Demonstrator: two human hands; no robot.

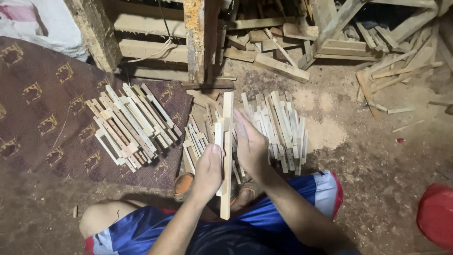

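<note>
While seated on the dirt floor point(377, 179) amid sawdust, fitting pale wooden pieces together. Left hand point(207, 172) closed round a short notched piece point(219, 137), thumb on top, pressing it against a long wooden slat point(227, 156) held upright over the lap. Right hand point(250, 146) open, fingers flat and together, palm against the slat's far side; motion-blurred, so grip not certain, likely bracing or tapping rather than clasping. Slat runs from between the knees up past both hands, touching the short piece along its edge.

Heap of loose unassembled strips point(278, 125) just beyond the hands on the ground. Stack of finished frame-like assemblies point(132, 125) laid on a patterned brown rug point(42, 108) to the left. Scrap offcuts point(391, 71) and a timber bench frame point(196, 42) further back. Red object point(436, 215) at lower right, kind unclear.

Judged step: seating the joint of short piece to slat. Next move likely calls for keeping both pieces square, firm steady pressure from the open palm, no slip at the notch.
</note>
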